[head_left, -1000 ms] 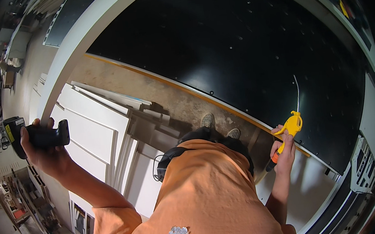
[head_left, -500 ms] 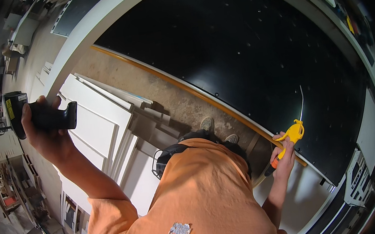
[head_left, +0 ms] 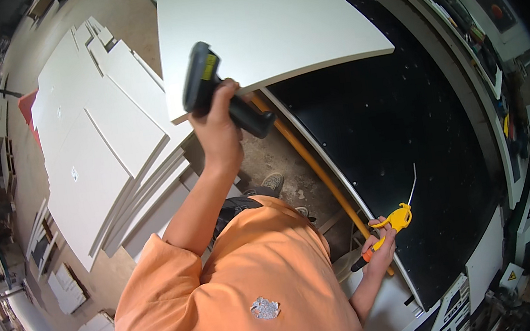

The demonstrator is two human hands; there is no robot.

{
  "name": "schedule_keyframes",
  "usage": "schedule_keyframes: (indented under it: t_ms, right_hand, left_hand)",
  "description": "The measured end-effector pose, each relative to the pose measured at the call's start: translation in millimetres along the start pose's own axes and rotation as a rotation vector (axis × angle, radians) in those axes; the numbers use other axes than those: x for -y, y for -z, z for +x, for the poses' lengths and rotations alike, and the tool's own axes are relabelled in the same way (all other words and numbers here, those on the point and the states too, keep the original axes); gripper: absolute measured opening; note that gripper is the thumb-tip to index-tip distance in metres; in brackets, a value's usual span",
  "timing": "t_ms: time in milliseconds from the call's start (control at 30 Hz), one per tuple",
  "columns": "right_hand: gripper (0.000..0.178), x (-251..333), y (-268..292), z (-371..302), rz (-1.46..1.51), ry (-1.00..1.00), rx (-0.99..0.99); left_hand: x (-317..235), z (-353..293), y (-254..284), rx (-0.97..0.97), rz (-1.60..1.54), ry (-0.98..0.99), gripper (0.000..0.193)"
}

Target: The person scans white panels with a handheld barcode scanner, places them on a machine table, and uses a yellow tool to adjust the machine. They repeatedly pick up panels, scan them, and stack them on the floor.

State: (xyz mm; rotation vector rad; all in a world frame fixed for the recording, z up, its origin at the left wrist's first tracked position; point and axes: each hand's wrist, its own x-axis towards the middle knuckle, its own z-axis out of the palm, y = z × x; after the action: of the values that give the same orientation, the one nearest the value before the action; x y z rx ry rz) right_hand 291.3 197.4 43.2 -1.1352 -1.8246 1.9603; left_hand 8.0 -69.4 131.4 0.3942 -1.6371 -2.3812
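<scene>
My left hand (head_left: 219, 130) is wrapped round the grip of a black handheld scanner (head_left: 198, 74) with a yellow label. It is beside the near edge of a large white panel (head_left: 259, 22), which reaches over the black tabletop (head_left: 374, 131). Whether the fingers also touch the panel is hard to tell. In my right hand (head_left: 382, 250), at the table's near edge, is a yellow air blow gun (head_left: 400, 216). Its thin metal nozzle points away over the black surface, and an orange and black fitting shows below the hand.
Stacked white panels (head_left: 90, 135) are on my left. A yellow-orange rail (head_left: 307, 153) runs along the table's near side. Machine parts and a slotted white plate (head_left: 451, 311) are at the right. Smaller white pieces (head_left: 67, 288) lie on the floor at lower left.
My left hand and the scanner have moved right, towards the table. The white panel, seen as a narrow strip before, now shows its broad face. My right hand still holds the blow gun.
</scene>
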Motion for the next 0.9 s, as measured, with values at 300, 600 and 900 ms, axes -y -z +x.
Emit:
schedule_keyframes:
  t_ms: [300, 600, 900]
  right_hand:
    - [0.059, 13, 5, -6, -0.155, -0.059, -0.018]
    - [0.058, 8, 2, -9, -0.112, -0.059, -0.023]
    - [0.047, -19, 42, -9, -0.056, -0.12, -0.49]
  left_hand:
    - [85, 1, -8, 0.044, -0.04, 0.073, 0.024]
    - [74, 16, -6, 0.58, 0.352, 0.359, 0.025]
    - [130, 139, -26, 0.562, 0.493, 0.298, 0.041]
